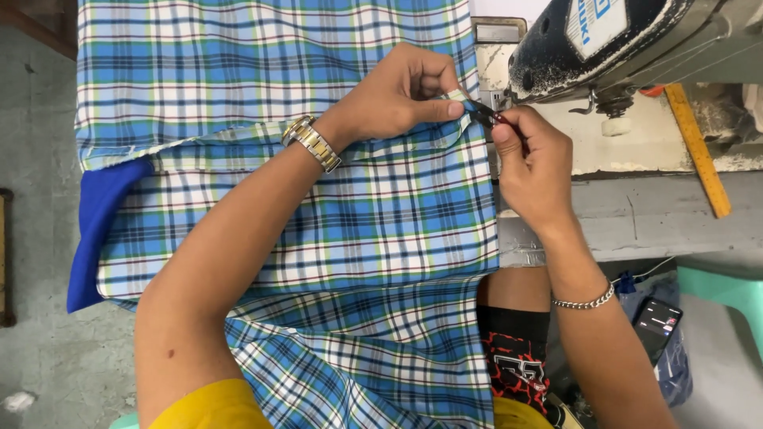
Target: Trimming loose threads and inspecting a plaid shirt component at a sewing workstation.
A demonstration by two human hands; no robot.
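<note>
The left hand is pinching the edge of the blue plaid fabric between thumb and fingertips, just beside the sewing machine. The right hand is gripping small thread snips, their tip touching the pinched fabric edge.

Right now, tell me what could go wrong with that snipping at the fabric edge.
1. The left hand pinches the plaid fabric right at the tip of the small snips in the right hand; a fingertip could get nicked.
2. The blades sit on the cloth edge itself, so a slip could cut fabric instead of thread.
3. The work is close under the sewing machine head, leaving little room for either hand.
</note>
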